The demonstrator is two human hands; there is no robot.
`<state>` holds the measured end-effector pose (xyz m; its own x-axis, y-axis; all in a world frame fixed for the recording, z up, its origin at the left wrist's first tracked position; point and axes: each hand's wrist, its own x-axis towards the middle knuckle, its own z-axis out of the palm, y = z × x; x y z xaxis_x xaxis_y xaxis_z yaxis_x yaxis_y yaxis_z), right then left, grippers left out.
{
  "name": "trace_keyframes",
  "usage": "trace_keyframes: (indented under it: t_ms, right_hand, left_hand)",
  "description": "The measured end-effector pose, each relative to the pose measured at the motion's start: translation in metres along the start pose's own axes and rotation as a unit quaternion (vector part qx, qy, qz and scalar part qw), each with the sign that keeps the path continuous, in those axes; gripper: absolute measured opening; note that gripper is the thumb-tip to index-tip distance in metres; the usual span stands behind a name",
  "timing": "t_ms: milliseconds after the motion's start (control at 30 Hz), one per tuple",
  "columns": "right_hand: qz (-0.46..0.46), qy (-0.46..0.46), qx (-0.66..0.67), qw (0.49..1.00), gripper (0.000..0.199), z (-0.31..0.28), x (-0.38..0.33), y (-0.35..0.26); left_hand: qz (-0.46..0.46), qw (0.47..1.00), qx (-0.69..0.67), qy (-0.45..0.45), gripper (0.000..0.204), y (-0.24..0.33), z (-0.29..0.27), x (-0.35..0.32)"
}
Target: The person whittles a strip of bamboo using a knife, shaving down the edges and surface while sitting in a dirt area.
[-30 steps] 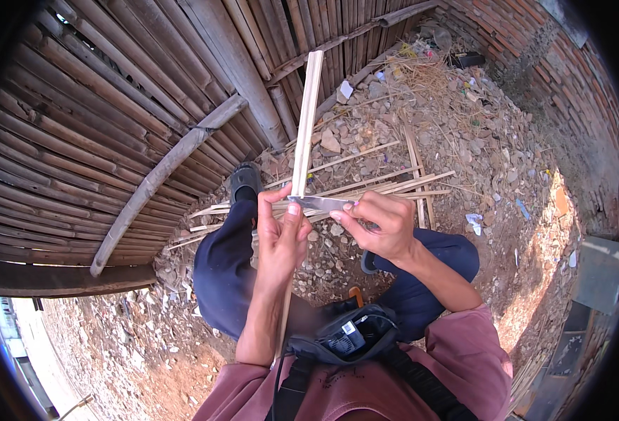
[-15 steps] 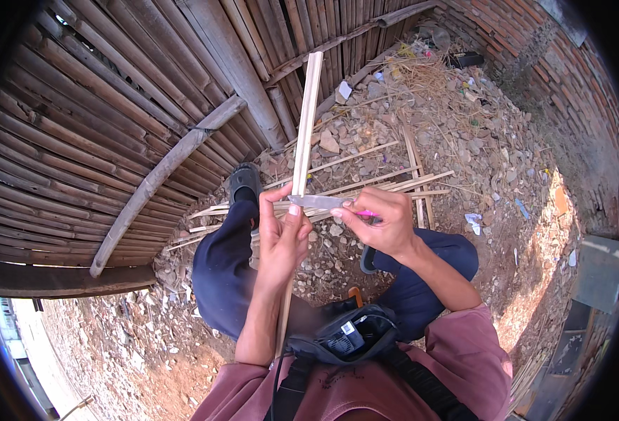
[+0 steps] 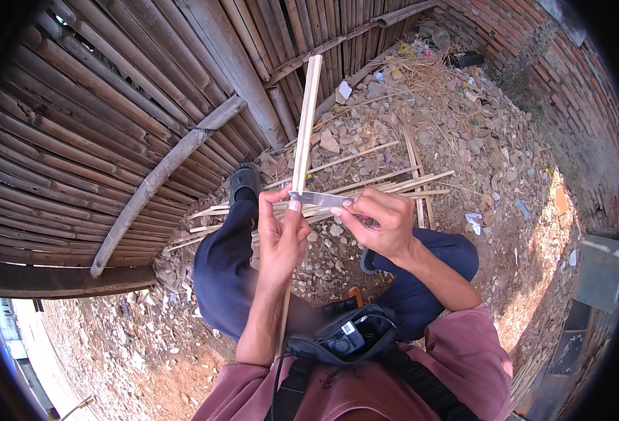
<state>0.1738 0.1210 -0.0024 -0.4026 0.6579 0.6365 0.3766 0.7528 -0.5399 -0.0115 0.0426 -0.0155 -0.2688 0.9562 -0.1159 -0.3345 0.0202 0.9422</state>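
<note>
My left hand (image 3: 282, 235) pinches a long pale bamboo strip (image 3: 307, 126), which stands upright in front of me and runs down along my left forearm. A lengthwise line shows along its upper part. In my right hand (image 3: 386, 219) is a small knife (image 3: 320, 199), its handle mostly hidden by the fingers. The blade lies crosswise against the strip, right above my left thumb, with its tip near my left index finger. Beyond my hands, several more bamboo strips (image 3: 386, 188) lie crossed on the ground between my feet.
A bamboo slat wall (image 3: 99, 140) with a curved pole rises on the left. At the far right stands a brick wall (image 3: 569, 77). Stones and litter cover the ground (image 3: 464, 140). An open black pouch (image 3: 344, 337) hangs at my waist.
The knife blade has turned slightly in my right hand, and its pink handle is now hidden by the fingers. The strip's top has dipped a little; my left hand is almost still.
</note>
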Motion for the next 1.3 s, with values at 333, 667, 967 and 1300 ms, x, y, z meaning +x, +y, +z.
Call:
trace_keyframes:
  t_ms: [333,667,967,1300]
  right_hand:
    - [0.048,-0.024,0.056,0.997,0.028,0.001,0.001,0.011]
    - [0.041,-0.028,0.063,0.997,0.027,0.001,0.002,0.011]
    - [0.021,-0.039,0.040,0.998,0.023,-0.005,0.006,0.001]
    - [-0.018,-0.008,-0.005,1.000,0.018,-0.002,0.002,-0.001]
  left_hand:
    - [0.008,1.000,-0.003,0.005,0.028,-0.002,0.004,-0.001]
    - [-0.039,0.999,-0.001,-0.025,0.029,0.007,0.009,-0.006]
    - [-0.005,1.000,0.024,-0.006,0.024,-0.001,0.009,-0.005]
    - [-0.014,1.000,-0.008,-0.001,0.020,0.000,0.008,-0.004]
